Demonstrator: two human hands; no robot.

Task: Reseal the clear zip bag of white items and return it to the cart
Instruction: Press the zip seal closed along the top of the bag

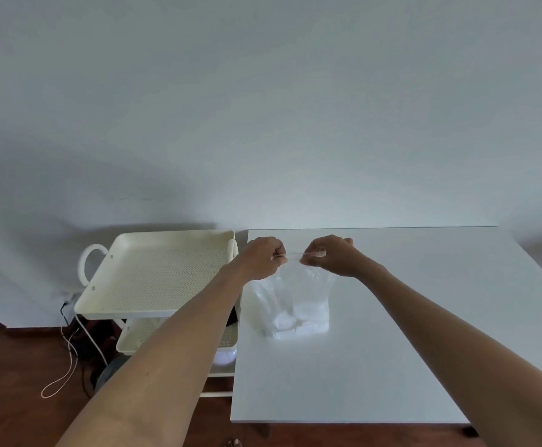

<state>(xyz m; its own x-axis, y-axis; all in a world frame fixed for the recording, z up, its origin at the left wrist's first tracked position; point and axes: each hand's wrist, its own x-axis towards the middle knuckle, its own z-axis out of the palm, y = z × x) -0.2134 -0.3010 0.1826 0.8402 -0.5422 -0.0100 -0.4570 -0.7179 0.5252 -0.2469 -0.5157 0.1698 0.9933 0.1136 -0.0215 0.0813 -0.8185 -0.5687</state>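
Both hands are up at the mouth of the zip bag [295, 301], which stands on the white worktop [392, 350] near its left edge, just beside the cart [153, 272]. Left hand [263, 258] is clenched w/ fingertips pinching the left end of the zip strip [293, 254]; right hand [330, 256] pinches the strip a little to the right. The strip runs taut between them, roughly level. Holding it stretched like this prob. keeps the two tracks lined up so they can be pressed together w/o wrinkling.

The white items [298, 317] sit slumped in the bottom of the bag, on the worktop. That weight likely anchors the bag so its top can be pulled straight w/o the bag lifting.

Can't tell if the seal is closed anywhere yet: plastic is too clear, and the fingers cover the ends.

Judgement: sealing step is in hand, not done; return to cart not started. The cart's top tray [127, 243] looks bare in the parts visible, so there is room right next to the bag. A lower tray [140, 333] shows under the left forearm, contents mostly hidden.

Risk: a gap left mid-strip would let items spill when the bag is carried over. Worth running the fingers along the full length before lifting.
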